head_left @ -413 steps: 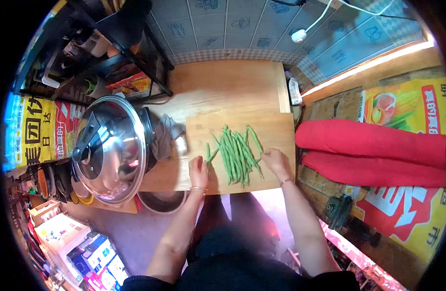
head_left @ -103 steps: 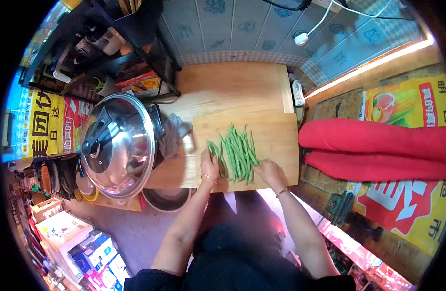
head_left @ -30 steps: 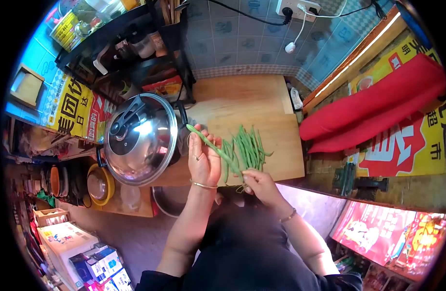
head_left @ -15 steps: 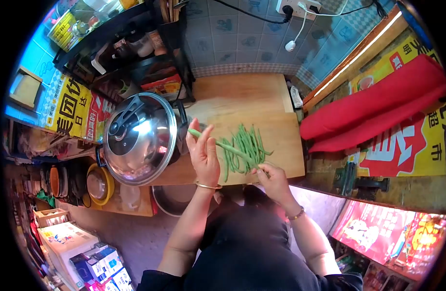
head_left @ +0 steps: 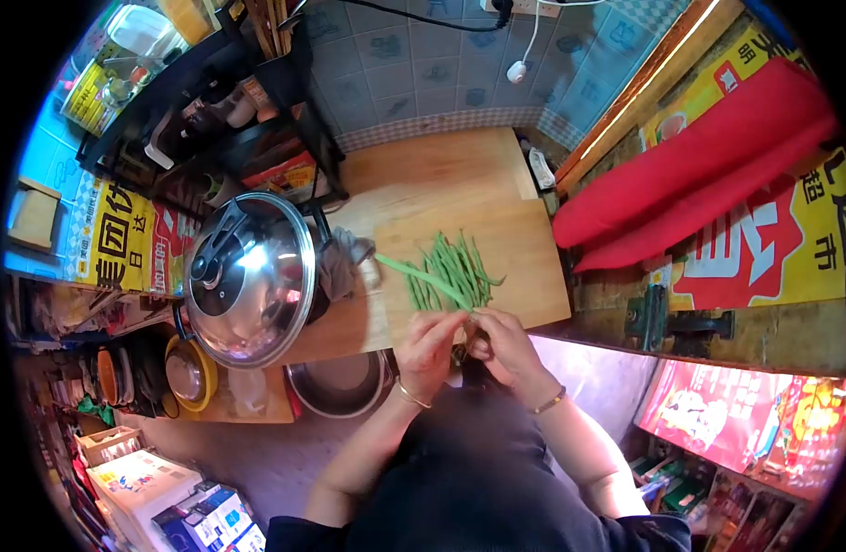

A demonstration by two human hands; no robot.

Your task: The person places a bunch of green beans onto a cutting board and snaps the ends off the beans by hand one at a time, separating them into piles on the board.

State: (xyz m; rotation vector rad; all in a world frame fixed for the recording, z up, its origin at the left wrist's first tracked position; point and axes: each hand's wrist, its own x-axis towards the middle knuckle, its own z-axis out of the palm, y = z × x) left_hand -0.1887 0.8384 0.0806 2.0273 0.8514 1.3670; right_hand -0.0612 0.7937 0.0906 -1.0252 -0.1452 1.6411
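Both hands meet at the front edge of the wooden cutting board (head_left: 533, 285). Between them is the near end of a long green bean (head_left: 414, 270), whose far end points up and left over the board. My left hand (head_left: 428, 350) pinches the bean's near end with its fingertips. Right beside it, my right hand (head_left: 510, 351) is closed on the same end, its fingertips almost touching the left ones. Behind the hands, a pile of green beans (head_left: 460, 262) lies on the board, partly beneath the held bean.
To the left stands a large lidded steel pot (head_left: 253, 285), with a grey cloth (head_left: 340, 267) beside it. A pan (head_left: 336, 386) sits lower, below the counter edge. A black shelf rack (head_left: 285, 138) is behind the pot. Red fabric (head_left: 690, 166) lies at the right.
My left hand has moved from the bean's far end down to its near end, beside my right hand. The right hand has shifted slightly down and left. The camera view has shifted too.
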